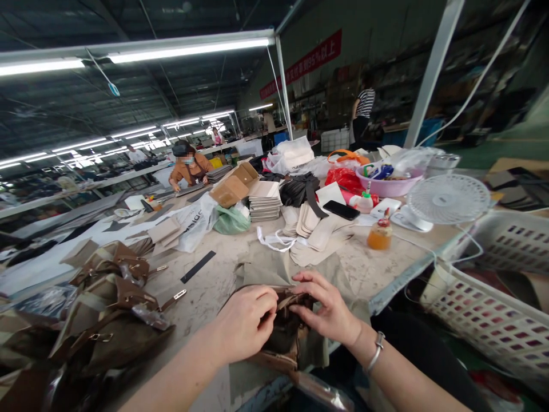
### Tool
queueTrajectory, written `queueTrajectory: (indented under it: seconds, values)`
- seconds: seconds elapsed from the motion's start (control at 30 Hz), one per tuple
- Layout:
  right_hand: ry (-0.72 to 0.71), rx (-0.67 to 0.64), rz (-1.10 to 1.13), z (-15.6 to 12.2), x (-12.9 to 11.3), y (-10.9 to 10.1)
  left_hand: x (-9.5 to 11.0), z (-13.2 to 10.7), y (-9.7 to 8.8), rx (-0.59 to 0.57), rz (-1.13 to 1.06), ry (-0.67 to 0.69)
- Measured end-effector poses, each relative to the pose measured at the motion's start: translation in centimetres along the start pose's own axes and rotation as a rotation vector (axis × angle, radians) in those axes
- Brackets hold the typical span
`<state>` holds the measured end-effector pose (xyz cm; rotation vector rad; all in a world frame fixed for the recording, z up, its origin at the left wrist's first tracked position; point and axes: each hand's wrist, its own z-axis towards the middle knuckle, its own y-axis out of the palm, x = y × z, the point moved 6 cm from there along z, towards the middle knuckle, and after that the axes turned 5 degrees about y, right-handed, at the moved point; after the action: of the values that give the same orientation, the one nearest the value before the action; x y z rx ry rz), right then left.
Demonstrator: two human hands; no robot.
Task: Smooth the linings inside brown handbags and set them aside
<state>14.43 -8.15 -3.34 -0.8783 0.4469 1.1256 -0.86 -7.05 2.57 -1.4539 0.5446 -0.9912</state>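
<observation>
A brown bag (285, 337) lies at the near edge of the table, with its upper edge between my two hands. My left hand (249, 320) is curled, its fingers pinched on that edge; the fingertips are partly hidden. From the right, my right hand (323, 303) grips the same edge between thumb and fingers, the other fingers raised. Grey-green cloth (266, 266) spreads under and behind the bag. To the left sits a heap of similar brown bags (115, 320) with metal clasps.
Behind the cloth are stacked beige panels (265, 200), a phone (341, 210), a glue bottle (380, 236) and a white fan (448, 199). A black strip (198, 266) lies left of centre. White plastic baskets (493, 303) stand at right. Across the table, a co-worker (189, 166) handles flat pieces.
</observation>
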Motion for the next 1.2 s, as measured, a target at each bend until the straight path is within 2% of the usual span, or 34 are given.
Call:
queueTrajectory:
  seconds: [0.2, 0.43, 0.6, 0.77, 0.9, 1.2]
  values:
    - [0.012, -0.05, 0.017, 0.2, -0.3, 0.3, -1.0, 0.9, 0.0, 0.01, -0.085, -0.197]
    - [0.024, -0.043, 0.039, 0.1, 0.0, 0.2, -0.9, 2.3, -0.2, 0.098, 0.018, -0.205]
    - [0.013, -0.041, 0.029, -0.1, -0.1, 0.2, -1.0, 2.4, 0.8, 0.037, -0.013, -0.202]
    - [0.014, -0.049, 0.036, -0.2, -0.2, 0.2, -2.4, 2.1, 1.5, -0.065, -0.216, -0.388]
    - [0.008, -0.065, 0.053, -0.4, -0.3, 0.1, -3.1, 1.7, 2.1, -0.132, -0.388, -0.478]
    - [-0.021, -0.152, 0.044, 0.2, -0.7, 0.2, -2.3, 1.8, 1.5, -0.126, -0.262, -0.432]
